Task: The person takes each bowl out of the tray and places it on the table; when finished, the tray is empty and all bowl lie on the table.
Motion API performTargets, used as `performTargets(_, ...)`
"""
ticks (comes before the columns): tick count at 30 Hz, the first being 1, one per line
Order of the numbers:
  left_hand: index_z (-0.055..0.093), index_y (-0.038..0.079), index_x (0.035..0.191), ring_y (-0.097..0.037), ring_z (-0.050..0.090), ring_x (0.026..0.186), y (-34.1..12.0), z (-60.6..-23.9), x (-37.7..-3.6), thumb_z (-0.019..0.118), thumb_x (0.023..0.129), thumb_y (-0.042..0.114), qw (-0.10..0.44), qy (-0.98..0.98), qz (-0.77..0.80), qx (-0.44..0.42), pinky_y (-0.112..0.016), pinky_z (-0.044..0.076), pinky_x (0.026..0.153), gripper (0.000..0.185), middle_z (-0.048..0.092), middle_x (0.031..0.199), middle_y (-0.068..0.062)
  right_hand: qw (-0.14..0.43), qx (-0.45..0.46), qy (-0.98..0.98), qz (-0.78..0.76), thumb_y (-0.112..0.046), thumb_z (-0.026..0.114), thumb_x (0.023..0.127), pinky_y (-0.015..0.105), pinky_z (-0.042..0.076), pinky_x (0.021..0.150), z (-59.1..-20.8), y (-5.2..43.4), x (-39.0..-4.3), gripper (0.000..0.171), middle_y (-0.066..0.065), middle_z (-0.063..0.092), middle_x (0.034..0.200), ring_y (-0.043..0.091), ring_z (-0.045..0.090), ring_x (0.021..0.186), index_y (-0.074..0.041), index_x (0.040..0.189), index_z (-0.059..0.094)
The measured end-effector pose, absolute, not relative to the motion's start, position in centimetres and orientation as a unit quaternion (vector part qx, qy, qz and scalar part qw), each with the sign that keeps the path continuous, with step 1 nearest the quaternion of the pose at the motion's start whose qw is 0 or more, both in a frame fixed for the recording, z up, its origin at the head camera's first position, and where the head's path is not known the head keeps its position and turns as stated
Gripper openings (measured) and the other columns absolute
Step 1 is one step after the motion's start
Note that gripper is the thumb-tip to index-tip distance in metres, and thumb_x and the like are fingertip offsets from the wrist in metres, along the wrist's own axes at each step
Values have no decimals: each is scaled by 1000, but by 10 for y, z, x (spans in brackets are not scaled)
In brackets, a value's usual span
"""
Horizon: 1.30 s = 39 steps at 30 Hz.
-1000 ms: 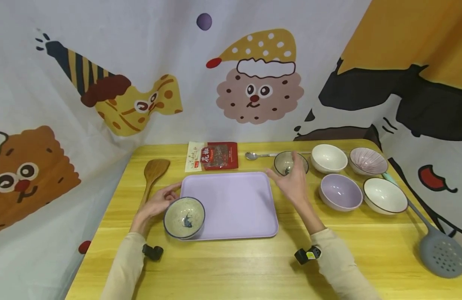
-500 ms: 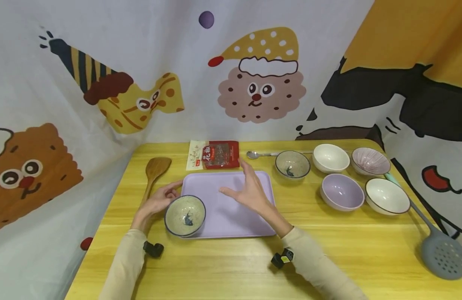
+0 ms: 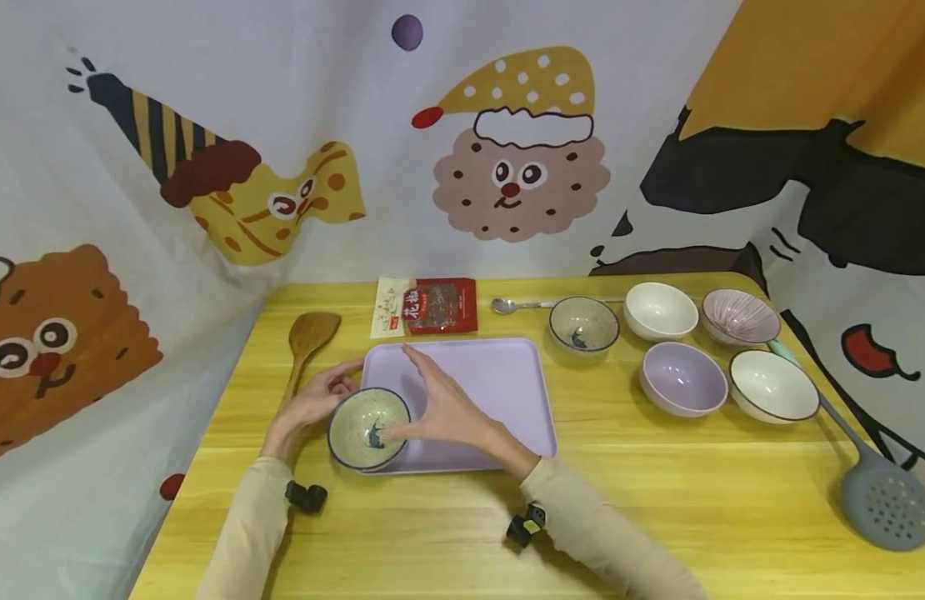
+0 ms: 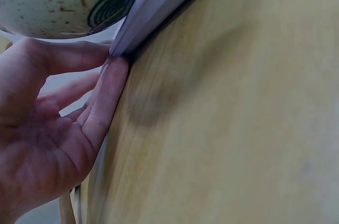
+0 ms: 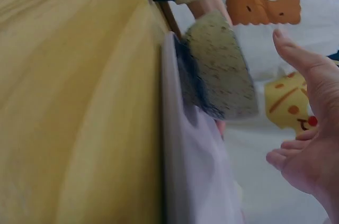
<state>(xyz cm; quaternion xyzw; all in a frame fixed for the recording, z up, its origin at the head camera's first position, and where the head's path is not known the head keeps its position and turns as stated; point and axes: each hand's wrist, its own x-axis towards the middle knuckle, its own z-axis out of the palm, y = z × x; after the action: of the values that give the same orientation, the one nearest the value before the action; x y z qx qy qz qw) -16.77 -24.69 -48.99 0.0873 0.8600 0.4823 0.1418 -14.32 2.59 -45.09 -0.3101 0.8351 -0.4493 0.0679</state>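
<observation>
A speckled bowl (image 3: 357, 433) with a dark blue rim and a blue fish-like figure inside sits on the left front corner of a lilac tray (image 3: 500, 392). My left hand (image 3: 316, 404) is at the tray's left edge beside this bowl; in the left wrist view its thumb and a finger pinch the tray rim (image 4: 153, 15). Over the tray hovers my right hand (image 3: 451, 408), thumb and fingers spread wide, holding nothing. From the head its thumb overlaps the bowl's right side, but the right wrist view shows a gap between that hand and the bowl (image 5: 222, 68).
A wooden spatula (image 3: 312, 333) lies left of the tray. Behind it are a red spice packet (image 3: 440, 306) and a spoon (image 3: 511, 306). A second speckled bowl (image 3: 582, 321), a lilac bowl (image 3: 683, 379) and several other bowls stand right. A grey skimmer (image 3: 886, 500) lies far right.
My right hand has moved left from above the second speckled bowl, across the tray, to beside the bowl on it. My left hand and that bowl have stayed in place.
</observation>
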Motion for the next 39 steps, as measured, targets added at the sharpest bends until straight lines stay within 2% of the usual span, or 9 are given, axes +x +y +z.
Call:
performTargets(8, 39, -1, 153, -19, 56, 87, -247, -487, -166, 50, 87, -9, 144, 860, 483, 78, -22, 48, 73, 67, 63, 101, -17, 97, -373, 819, -425, -46, 97, 61, 44, 34, 119, -465, 9, -135, 140, 13, 24, 167, 27, 32, 151, -14, 164, 7)
performTargets(14, 37, -2, 154, -17, 56, 87, -245, -488, -167, 50, 88, -10, 149, 851, 496, 84, -21, 48, 73, 67, 63, 101, -17, 100, -416, 807, -407, -43, 99, 58, 42, 34, 119, -474, 5, -133, 142, 20, 29, 161, 29, 39, 146, -3, 161, 9)
performTargets(19, 38, -1, 154, -15, 56, 85, -247, -491, -168, 50, 88, -10, 149, 850, 498, 80, -20, 48, 73, 68, 62, 99, -15, 107, -425, 807, -396, -41, 99, 59, 40, 36, 118, -477, 3, -131, 140, 19, 33, 157, 27, 42, 143, 2, 159, 11)
performTargets(27, 38, 0, 154, -17, 54, 87, -247, -489, -167, 50, 86, -10, 143, 857, 489, 72, -20, 47, 73, 69, 60, 101, -15, 89, -388, 800, -448, -33, 98, 60, 37, 43, 111, -482, 1, -131, 127, 12, 45, 147, 22, 49, 133, -3, 157, 23)
performTargets(34, 37, -3, 154, -17, 49, 86, -245, -486, -165, 48, 83, -13, 144, 851, 500, 74, -19, 41, 65, 72, 55, 99, -10, 52, -309, 823, -474, -44, 97, 57, 47, 44, 111, -475, 13, -130, 131, 8, 45, 151, 22, 51, 134, -11, 160, 23)
performTargets(39, 35, -1, 155, -15, 54, 83, -247, -489, -166, 59, 86, -8, 160, 838, 516, 72, -21, 50, 69, 74, 58, 98, -13, 2, -272, 823, -499, -39, 98, 57, 52, 43, 111, -467, 28, -136, 128, 9, 46, 150, 26, 51, 135, -9, 159, 25)
